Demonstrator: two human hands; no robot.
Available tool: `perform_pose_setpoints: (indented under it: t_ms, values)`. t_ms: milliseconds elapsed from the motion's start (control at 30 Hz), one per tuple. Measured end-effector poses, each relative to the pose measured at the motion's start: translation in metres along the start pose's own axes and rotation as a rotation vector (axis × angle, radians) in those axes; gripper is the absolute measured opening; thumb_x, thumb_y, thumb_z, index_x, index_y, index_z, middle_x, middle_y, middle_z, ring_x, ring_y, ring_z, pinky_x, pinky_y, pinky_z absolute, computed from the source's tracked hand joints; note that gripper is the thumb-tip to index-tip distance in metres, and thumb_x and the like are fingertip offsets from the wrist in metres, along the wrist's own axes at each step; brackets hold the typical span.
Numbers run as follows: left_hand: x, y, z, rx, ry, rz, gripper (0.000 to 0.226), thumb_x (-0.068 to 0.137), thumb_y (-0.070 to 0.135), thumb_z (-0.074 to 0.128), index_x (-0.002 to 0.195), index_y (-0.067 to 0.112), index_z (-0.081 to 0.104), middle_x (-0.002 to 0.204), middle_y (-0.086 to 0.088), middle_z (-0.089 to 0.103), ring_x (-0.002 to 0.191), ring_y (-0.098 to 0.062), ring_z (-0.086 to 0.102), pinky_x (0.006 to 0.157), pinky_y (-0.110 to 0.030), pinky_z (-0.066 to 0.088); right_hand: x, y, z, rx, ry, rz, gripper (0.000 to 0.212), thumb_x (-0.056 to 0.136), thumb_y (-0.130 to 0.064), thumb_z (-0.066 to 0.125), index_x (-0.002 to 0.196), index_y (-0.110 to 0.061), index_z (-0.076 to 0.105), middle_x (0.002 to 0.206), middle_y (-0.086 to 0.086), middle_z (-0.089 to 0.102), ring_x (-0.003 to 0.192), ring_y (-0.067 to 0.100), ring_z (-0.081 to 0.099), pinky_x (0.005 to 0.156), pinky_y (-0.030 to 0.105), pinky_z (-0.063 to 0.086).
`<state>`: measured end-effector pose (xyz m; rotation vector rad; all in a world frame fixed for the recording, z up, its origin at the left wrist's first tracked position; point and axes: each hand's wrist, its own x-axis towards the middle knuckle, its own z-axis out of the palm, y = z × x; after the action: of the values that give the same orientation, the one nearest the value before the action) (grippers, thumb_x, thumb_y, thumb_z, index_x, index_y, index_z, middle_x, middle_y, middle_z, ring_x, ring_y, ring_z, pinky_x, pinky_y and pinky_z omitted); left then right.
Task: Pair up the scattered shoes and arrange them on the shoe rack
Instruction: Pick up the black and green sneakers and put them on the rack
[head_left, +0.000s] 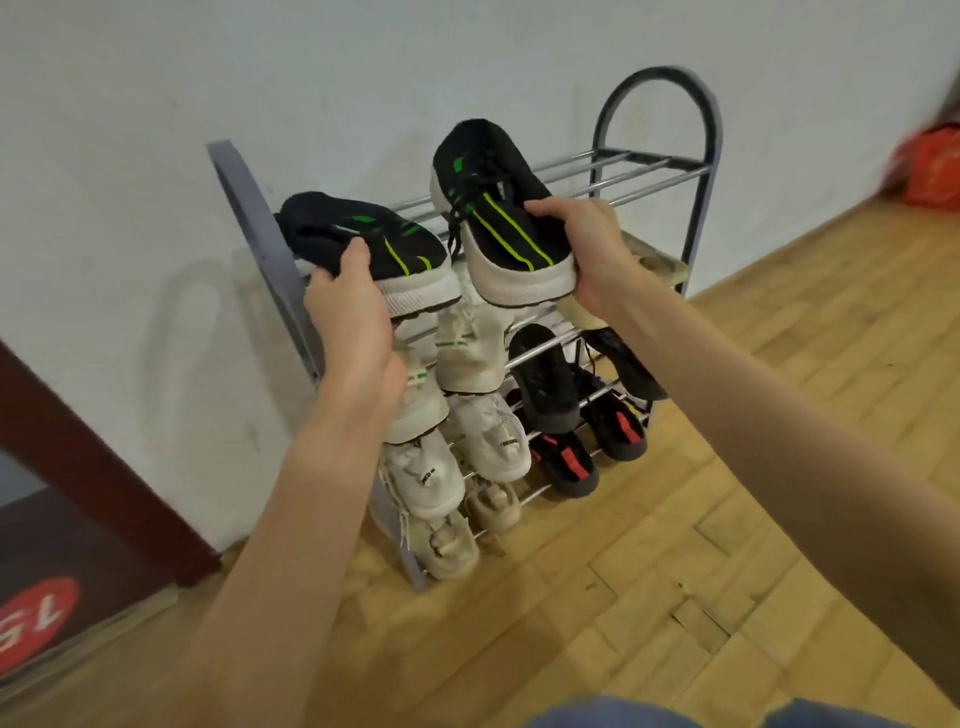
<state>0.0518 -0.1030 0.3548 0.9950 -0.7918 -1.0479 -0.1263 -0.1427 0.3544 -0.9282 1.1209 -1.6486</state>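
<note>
Head view: left hand (349, 306) grasps one black knit shoe (363, 244) at its side and sole; right hand (589, 254) grasps its mate (498, 208) at the heel, both held above the shoe rack (660, 171) top tier. Judged light, soft uppers, stiff soles; hold at the sole edge.

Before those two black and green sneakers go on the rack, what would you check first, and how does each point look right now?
1. Left hand grips the left sneaker: ok.
2. Right hand grips the right sneaker: ok.
3. The two match, black with green stripes and white soles: ok.
4. Top shelf of the shoe rack has free bars at the right: ok.
5. Free space under the held sneakers: cannot tell, hidden.
6. Lower shelves taken by white sneakers and black shoes: not ok for placing.
</note>
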Motion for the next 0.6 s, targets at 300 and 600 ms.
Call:
perform_pose_setpoints:
  t_ms: [300,600]
  values:
    - [0.009,-0.001,-0.012,-0.046,0.002,-0.17,0.019,0.088,0.037,0.057,0.104,0.028,0.058,0.108,0.004,0.065,0.095,-0.014,0.058,0.065,-0.026,0.043,0.027,-0.009,0.045,-0.212,-0.041,-0.051,0.025,0.078,-0.017,0.063,0.098,-0.004,0.056,0.085,0.013,0.053,0.076,0.024,0.054,0.068,0.036,0.045]
    - [-0.005,-0.024,-0.009,-0.142,0.022,-0.025,0.042,0.089,0.043,0.047,0.125,0.022,0.057,0.123,-0.005,0.062,0.096,-0.016,0.058,0.071,-0.028,0.049,0.039,0.007,0.033,-0.507,-0.006,-0.088,0.028,0.06,-0.041,0.057,0.072,-0.016,0.059,0.076,0.006,0.058,0.083,0.028,0.056,0.074,0.043,0.041]
